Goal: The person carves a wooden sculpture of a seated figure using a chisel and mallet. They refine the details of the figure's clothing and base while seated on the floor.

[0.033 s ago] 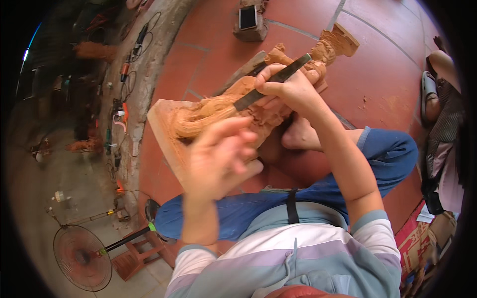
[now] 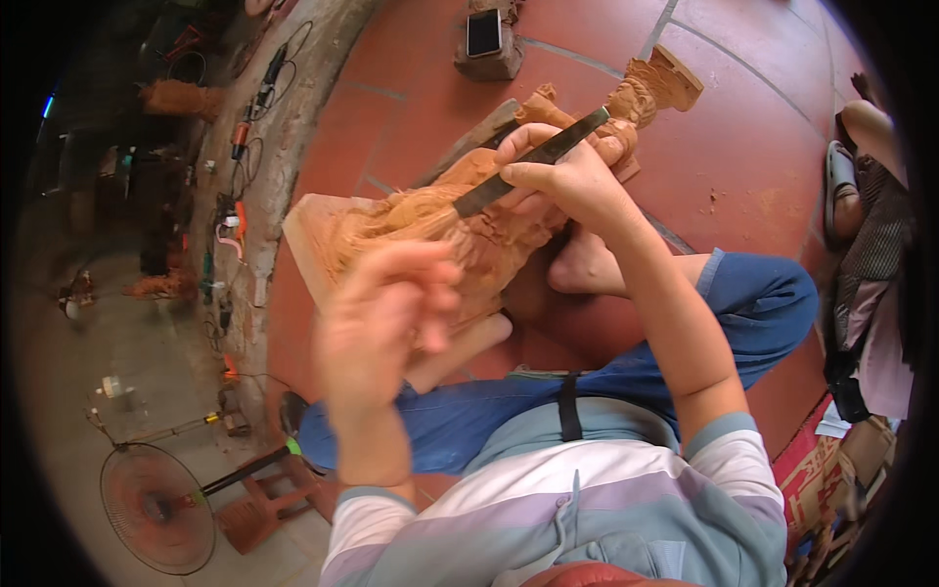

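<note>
An orange-brown wood carving (image 2: 474,171) lies slantwise on the tiled floor before my crossed legs. Its broad base is at the left, its narrow end at the far right. Above it my right hand (image 2: 577,186) grips a flat, dark, bar-shaped tool (image 2: 533,161). The tool's lower end points left, against pale strands; whether these are bristles or carved wood I cannot tell. My left hand (image 2: 377,308), smeared by motion, is raised over the near left part of the carving. Its fingers are loosely bent and apart, with nothing visible in them.
A phone (image 2: 484,34) rests on a block (image 2: 494,67) at the far side. Corded power tools (image 2: 272,73) line the rough ledge at left. A fan (image 2: 156,509) and a small reddish wooden stool (image 2: 249,523) stand lower left. Another person (image 2: 871,259) sits at the right edge.
My left hand has moved left, away from the tool's lower end. My right hand still holds the tool in nearly the same place.
</note>
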`<control>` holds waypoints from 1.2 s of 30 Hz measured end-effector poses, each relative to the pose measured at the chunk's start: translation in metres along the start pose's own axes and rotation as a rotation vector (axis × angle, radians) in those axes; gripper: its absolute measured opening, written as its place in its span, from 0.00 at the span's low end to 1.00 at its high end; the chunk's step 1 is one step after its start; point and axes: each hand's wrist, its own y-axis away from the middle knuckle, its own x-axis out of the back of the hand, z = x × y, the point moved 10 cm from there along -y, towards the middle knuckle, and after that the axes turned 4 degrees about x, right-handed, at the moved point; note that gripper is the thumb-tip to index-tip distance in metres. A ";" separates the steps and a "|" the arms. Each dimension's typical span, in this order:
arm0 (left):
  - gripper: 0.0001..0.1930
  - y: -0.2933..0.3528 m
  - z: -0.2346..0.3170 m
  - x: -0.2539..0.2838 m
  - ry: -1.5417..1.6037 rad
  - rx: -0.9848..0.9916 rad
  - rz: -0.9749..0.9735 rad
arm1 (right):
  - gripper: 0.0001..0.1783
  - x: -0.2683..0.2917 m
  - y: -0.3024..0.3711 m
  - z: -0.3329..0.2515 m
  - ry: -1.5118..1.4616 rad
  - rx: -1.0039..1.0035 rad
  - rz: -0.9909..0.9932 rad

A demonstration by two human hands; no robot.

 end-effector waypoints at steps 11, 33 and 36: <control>0.06 0.025 0.128 -0.094 0.166 -0.030 -0.477 | 0.15 0.003 0.042 0.016 -0.387 -0.023 -0.003; 0.14 0.089 0.185 -0.034 0.229 -0.409 -0.300 | 0.14 -0.008 0.060 0.013 -0.339 -0.017 0.010; 0.12 0.092 0.198 -0.066 0.101 -0.352 -0.432 | 0.16 -0.009 0.059 0.008 -0.349 0.019 0.048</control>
